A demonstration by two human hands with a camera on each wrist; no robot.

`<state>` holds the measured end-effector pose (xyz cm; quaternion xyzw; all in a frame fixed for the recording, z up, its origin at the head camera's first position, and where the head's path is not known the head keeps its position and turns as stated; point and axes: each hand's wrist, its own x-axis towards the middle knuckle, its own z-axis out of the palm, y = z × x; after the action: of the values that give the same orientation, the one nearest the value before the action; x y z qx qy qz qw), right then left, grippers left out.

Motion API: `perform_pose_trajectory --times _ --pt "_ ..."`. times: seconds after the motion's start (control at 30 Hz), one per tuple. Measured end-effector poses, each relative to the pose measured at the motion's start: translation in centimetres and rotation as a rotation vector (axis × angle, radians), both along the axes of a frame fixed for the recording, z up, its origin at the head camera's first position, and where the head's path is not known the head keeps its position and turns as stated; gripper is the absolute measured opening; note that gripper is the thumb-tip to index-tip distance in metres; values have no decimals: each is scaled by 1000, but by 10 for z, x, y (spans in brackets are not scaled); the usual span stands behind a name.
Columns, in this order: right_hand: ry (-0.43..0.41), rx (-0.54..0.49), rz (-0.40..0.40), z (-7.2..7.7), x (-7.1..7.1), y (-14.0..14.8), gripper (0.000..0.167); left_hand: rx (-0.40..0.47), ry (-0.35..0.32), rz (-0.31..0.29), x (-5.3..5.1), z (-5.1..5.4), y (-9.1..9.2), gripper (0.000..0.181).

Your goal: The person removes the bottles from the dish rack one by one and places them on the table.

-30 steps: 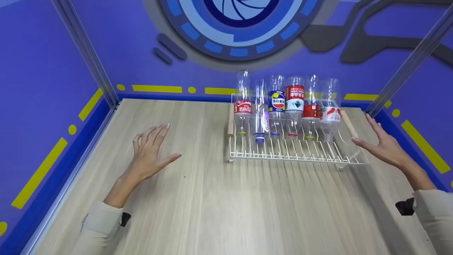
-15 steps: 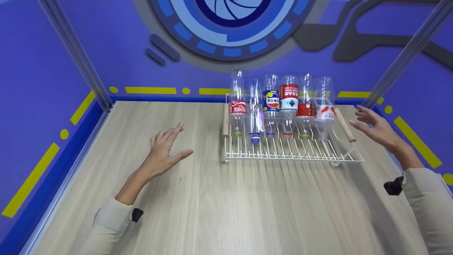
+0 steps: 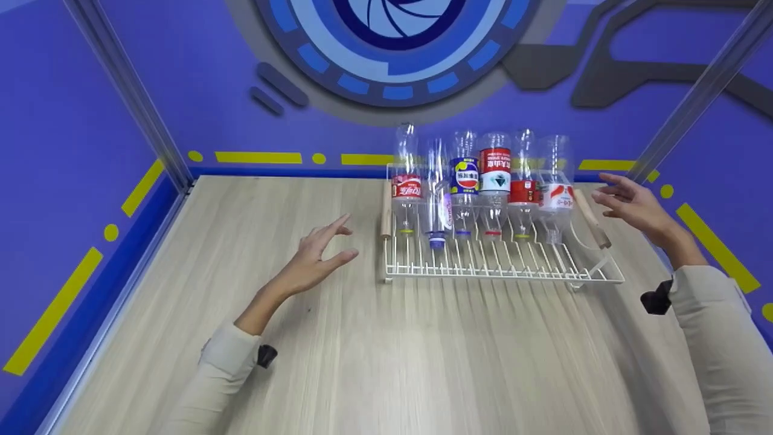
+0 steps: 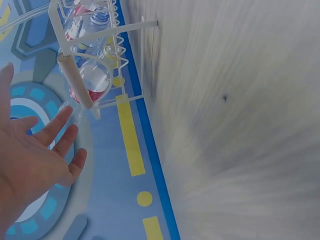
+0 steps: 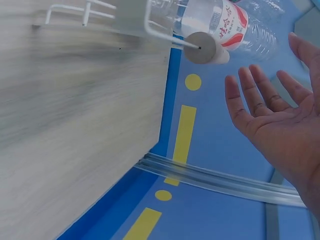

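Note:
A white wire dish rack (image 3: 501, 276) with wooden handles stands at the back of the table. Several plastic bottles lean in it neck-down, among them a blue-labelled bottle (image 3: 465, 175) and one with a red and white label (image 3: 495, 169). My left hand (image 3: 311, 260) hovers left of the rack, fingers spread, near the left wooden handle (image 3: 386, 211) but apart from it. Beside the right wooden handle (image 3: 592, 219), my right hand (image 3: 634, 208) is held in the air with relaxed fingers. Neither hand holds anything, as both wrist views also show.
The light wood table (image 3: 386, 362) is bounded by blue-purple panels (image 3: 211, 72) at the back and sides. Metal posts (image 3: 130, 96) stand at the back corners. The rack sits close to the back panel.
My left hand has moved right, towards the rack's left handle. My right hand has come forward and inward beside the right handle. The bottles stay in the rack.

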<state>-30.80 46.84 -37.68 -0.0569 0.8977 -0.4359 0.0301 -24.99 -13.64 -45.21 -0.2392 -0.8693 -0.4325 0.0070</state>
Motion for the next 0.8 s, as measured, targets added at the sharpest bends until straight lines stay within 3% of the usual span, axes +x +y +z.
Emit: perform_pose_trajectory --times 0.4,0.6,0.8 --pt "-21 -2 -9 -6 -18 -10 68 21 -86 -96 -12 -12 37 77" --pt "-19 -28 1 -6 -29 -16 66 43 -110 -110 -17 -13 52 81" --pt "-46 74 -26 -6 -35 -23 69 97 -128 -117 -23 -18 63 86"
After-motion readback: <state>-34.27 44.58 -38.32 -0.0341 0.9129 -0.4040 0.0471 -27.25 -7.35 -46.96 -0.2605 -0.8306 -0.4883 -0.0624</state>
